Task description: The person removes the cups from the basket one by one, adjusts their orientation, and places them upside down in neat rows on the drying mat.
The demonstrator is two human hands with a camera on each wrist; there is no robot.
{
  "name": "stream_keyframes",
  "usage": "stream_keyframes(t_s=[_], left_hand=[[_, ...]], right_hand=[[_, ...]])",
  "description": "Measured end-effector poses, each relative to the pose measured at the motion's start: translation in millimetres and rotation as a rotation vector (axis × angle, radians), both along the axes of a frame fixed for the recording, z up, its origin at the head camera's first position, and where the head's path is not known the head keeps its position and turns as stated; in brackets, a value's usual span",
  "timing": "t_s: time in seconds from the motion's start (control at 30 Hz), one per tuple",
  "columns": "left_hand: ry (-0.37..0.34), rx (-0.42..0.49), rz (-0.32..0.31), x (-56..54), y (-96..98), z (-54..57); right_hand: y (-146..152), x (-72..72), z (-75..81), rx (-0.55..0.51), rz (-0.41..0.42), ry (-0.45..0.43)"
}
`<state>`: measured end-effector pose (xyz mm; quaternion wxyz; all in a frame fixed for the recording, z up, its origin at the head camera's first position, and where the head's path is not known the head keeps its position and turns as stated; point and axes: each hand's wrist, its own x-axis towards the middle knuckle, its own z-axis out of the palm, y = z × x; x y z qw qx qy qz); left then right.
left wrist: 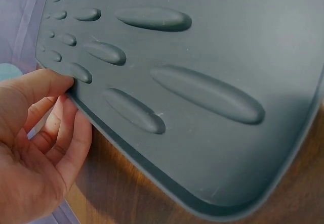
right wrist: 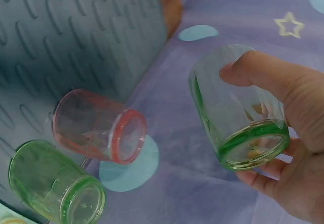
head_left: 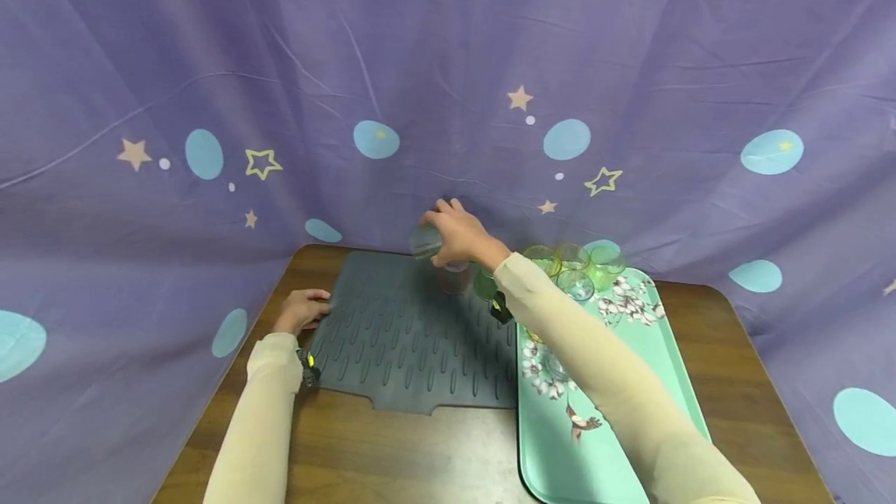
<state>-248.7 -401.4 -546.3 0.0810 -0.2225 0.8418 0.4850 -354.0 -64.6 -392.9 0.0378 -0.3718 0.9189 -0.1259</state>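
Note:
My right hand [head_left: 460, 233] grips a green-tinted drinking glass [right wrist: 212, 102] in the air above the back of a dark grey ridged mat [head_left: 413, 333]. The thumb lies along the glass's side, and its thick green base shows in the right wrist view. On the mat below stand a pink glass [right wrist: 91, 123] and a green glass [right wrist: 45, 176], both upside down, side by side. At the mat's left edge my left hand [left wrist: 45, 128] pinches the rim, thumb on top and fingers bent at the underside.
Right of the mat, a mint-green tray [head_left: 630, 379] with flower and bird prints bears several glasses, among them a clear one [head_left: 576, 286] and a green one [head_left: 607, 267]. The wooden table [head_left: 392, 457] ends at a purple curtain [head_left: 448, 61] behind.

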Motion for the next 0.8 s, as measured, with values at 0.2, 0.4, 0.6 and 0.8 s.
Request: stream_keyframes(t_s=[0.2,0.4,0.6,0.8], left_hand=[[-0.010,-0.004,0.015,-1.2,0.6,0.0],[-0.010,0.001,0.018,-1.9,-0.3,-0.9],[-0.018,0.023,0.024,-6.5,-4.8,-7.2],[-0.035,0.040,0.040,-6.8,-4.7,-4.0]], right_hand=[[-16.1,-5.3,-11.7,0.080,0.008,0.017],[-27.4,-8.6,-21.7,0.130,0.036,0.051],[-38.1,-10.1,-30.1,0.207,0.058,0.047],[-46.9,-12.9,-43.5,0.227,0.058,0.031]])
